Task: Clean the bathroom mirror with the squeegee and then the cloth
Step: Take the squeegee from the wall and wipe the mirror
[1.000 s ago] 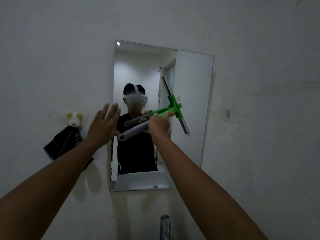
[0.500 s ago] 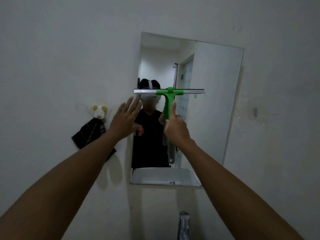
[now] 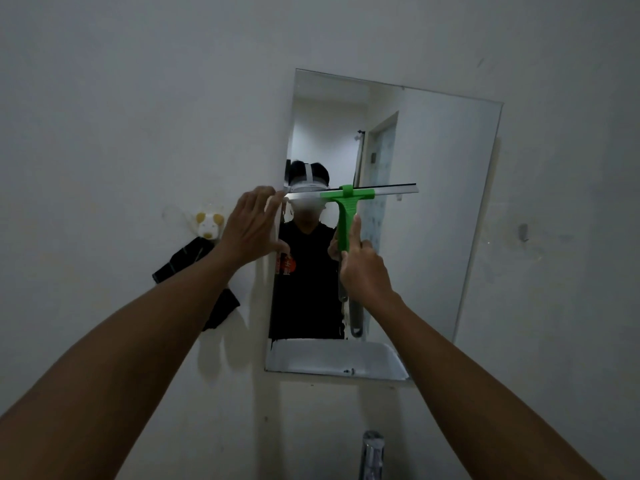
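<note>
A frameless rectangular mirror (image 3: pixel 433 202) hangs on the white wall. My right hand (image 3: pixel 363 271) grips the handle of a green squeegee (image 3: pixel 348 216), whose blade lies level against the glass at mid-height. My left hand (image 3: pixel 252 226) is spread flat at the mirror's left edge, with its fingertips by the blade's left end. A dark cloth (image 3: pixel 194 265) hangs from a wall hook to the left of the mirror, partly hidden behind my left forearm.
A small animal-shaped hook (image 3: pixel 207 225) holds the cloth on the wall. A chrome tap (image 3: pixel 372 452) rises at the bottom centre, below the mirror. A small hook or mark (image 3: pixel 523 232) sits on the wall to the right.
The squeegee turned from tilted to level one second ago and now rests flat on the glass. My left hand has closed in on the blade's left end. The view has shifted left.
</note>
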